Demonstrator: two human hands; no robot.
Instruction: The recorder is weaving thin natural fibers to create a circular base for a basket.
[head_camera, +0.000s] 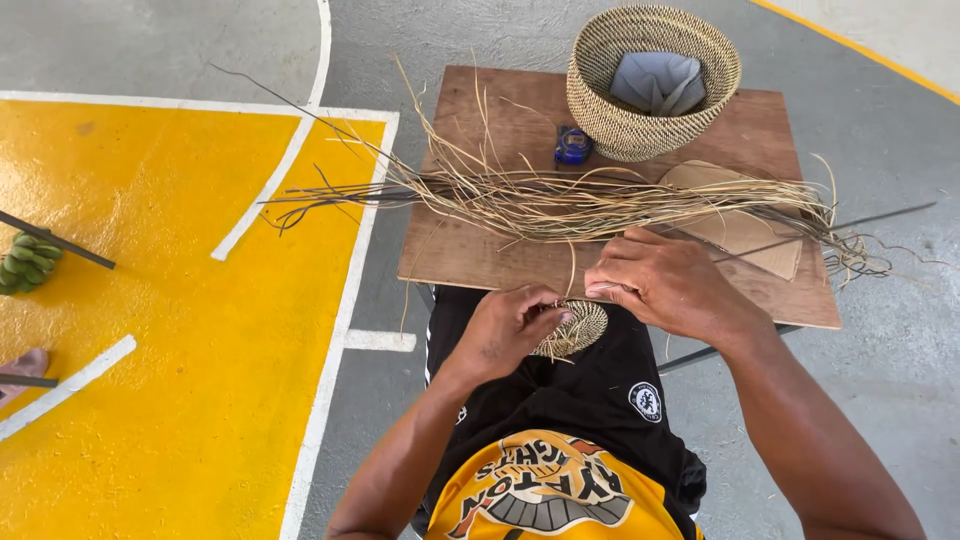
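Two hands meet over the lap, just off the tabletop's near edge: the left hand pinches the small round woven disc by its left rim, while the right hand, fingers closed together, presses at its upper right. Long straw strands lie crosswise just beyond, nearer the right hand; the basket stands farther back, leaving open board between.
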